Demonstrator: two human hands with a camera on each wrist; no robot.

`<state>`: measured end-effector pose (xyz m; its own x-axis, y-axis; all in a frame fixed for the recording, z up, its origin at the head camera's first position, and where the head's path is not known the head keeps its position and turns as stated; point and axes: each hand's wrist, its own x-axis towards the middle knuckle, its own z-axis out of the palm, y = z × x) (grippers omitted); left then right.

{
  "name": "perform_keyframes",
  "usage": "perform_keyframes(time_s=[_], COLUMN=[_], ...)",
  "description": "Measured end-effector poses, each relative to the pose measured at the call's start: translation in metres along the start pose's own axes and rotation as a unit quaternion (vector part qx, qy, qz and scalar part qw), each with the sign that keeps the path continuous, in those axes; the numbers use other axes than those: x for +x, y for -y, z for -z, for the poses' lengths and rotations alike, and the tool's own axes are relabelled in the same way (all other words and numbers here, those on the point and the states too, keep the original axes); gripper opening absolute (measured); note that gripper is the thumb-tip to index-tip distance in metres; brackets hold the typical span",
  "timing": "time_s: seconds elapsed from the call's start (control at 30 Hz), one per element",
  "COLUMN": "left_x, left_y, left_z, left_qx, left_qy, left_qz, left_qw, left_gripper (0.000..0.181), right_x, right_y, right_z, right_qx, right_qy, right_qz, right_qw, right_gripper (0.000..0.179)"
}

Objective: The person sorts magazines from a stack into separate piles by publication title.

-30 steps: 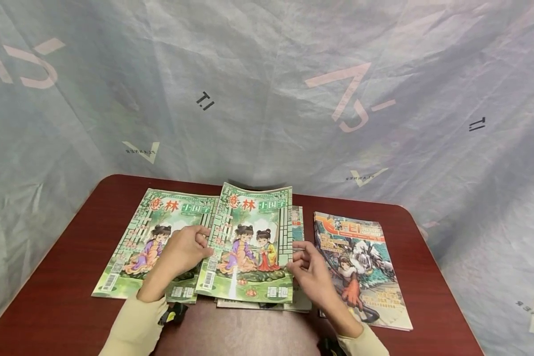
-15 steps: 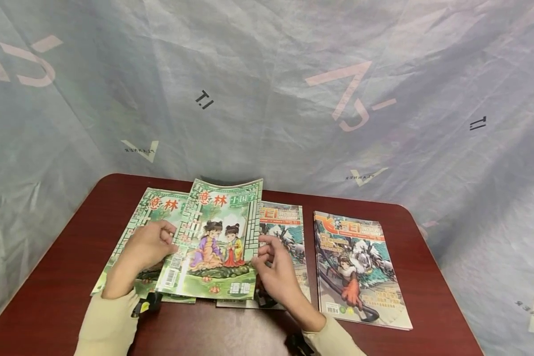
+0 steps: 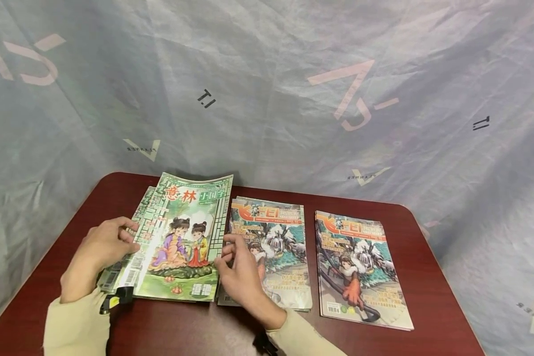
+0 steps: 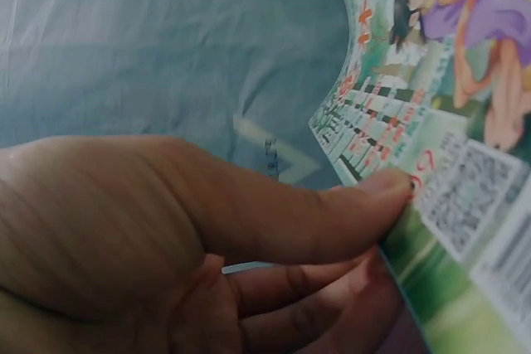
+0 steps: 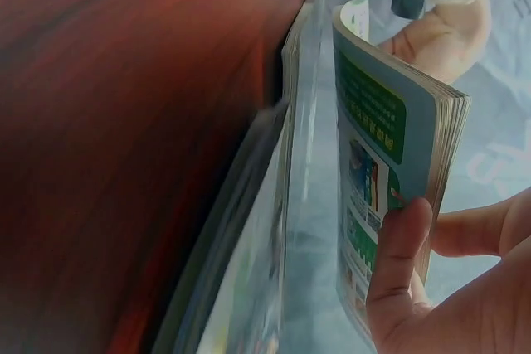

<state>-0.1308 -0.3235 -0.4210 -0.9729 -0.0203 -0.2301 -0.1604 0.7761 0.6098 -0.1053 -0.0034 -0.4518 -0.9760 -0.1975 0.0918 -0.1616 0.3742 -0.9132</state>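
A green-covered magazine, showing two cartoon children, is held by both hands above a similar green magazine, of which only the left edge shows. My left hand pinches its left edge, with the thumb on the cover beside a QR code in the left wrist view. On the opposite side my right hand grips the right edge between thumb and fingers. From the right wrist view, the raised magazine is bowed and stands apart from the magazines below it.
A pile of magazines with a winter-scene cover lies in the middle, under and beside my right hand. Farther right is another pile with the same cover. All rest on a dark red table, with a grey curtain behind it.
Both hands have carried the green magazine leftward, from over the middle pile to over the left green magazine. The middle pile's cover has come into view.
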Motion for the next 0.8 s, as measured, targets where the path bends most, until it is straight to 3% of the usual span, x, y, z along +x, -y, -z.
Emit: perform_keyframes(time_s=[0.13,0.23,0.4,0.53,0.67,0.8], left_x=[-0.003,-0.004,-0.003,-0.002,0.001,0.003], left_y=[0.009,0.013,0.017,0.02,0.023,0.027], left_z=[0.008,0.011,0.01,0.006,0.003,0.001], left_qx=[0.014,0.017,0.018,0.023,0.028,0.032], left_qy=[-0.009,-0.012,-0.015,-0.016,-0.008,-0.007], left_qz=[0.017,0.042,0.066,0.073,0.082,0.09], left_qw=[0.9997,0.9989,0.9976,0.9969,0.9962,0.9954], left_gripper=[0.046,0.047,0.047,0.045,0.044,0.044], right_x=[0.005,0.01,0.017,0.019,0.02,0.021], right_y=[0.0,-0.006,-0.004,-0.009,-0.01,-0.016], right_z=[-0.013,-0.022,-0.029,-0.033,-0.034,-0.035], right_qx=[0.042,0.04,0.047,0.016,0.009,-0.006], right_qy=[0.006,0.005,0.009,0.015,0.033,0.04], right_qz=[0.04,0.07,0.046,0.046,0.007,0.002], right_qw=[0.9983,0.9967,0.9978,0.9987,0.9994,0.9992], right_gripper=[0.041,0.039,0.039,0.04,0.041,0.038])
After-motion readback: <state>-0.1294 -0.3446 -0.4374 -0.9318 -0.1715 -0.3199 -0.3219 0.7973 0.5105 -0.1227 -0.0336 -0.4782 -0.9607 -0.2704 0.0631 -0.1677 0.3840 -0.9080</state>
